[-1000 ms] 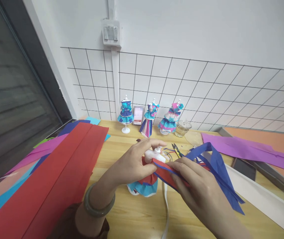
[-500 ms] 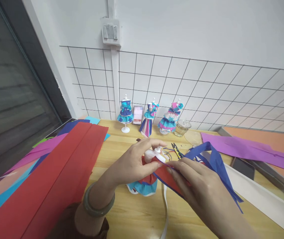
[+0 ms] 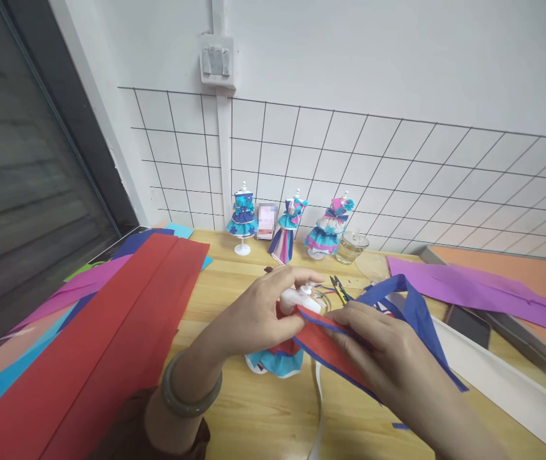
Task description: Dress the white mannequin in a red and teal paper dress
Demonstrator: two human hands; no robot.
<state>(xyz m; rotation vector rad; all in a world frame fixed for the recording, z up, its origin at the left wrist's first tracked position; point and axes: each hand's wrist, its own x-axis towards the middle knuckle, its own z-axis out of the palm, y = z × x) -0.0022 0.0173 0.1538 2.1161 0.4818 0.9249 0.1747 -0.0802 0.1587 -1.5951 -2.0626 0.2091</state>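
My left hand (image 3: 267,310) is closed round the upper body of a small white dress form (image 3: 296,297), its thumb pressing red fabric against the front. The form leans under the hand and wears a red layer over a turquoise ruffled skirt (image 3: 280,363) with white trim. My right hand (image 3: 382,345) pinches a red fabric strip (image 3: 323,342) edged in dark blue, which runs from the form's chest to the right. The strip's far end is hidden behind my right hand. Beside that hand, a looped blue strip (image 3: 414,300) lies on the table.
Three dressed miniature forms, one in blue and turquoise (image 3: 242,214), stand at the back near a glass cup (image 3: 350,248). Yellow-black snips (image 3: 338,289) lie beyond my hands. Red fabric (image 3: 110,306) covers the left; purple fabric (image 3: 474,287) and a dark phone (image 3: 468,324) lie right.
My right hand has shifted slightly right and down, and more of the red strip shows. A small blue scrap now shows on the table below it. My left hand keeps its hold.
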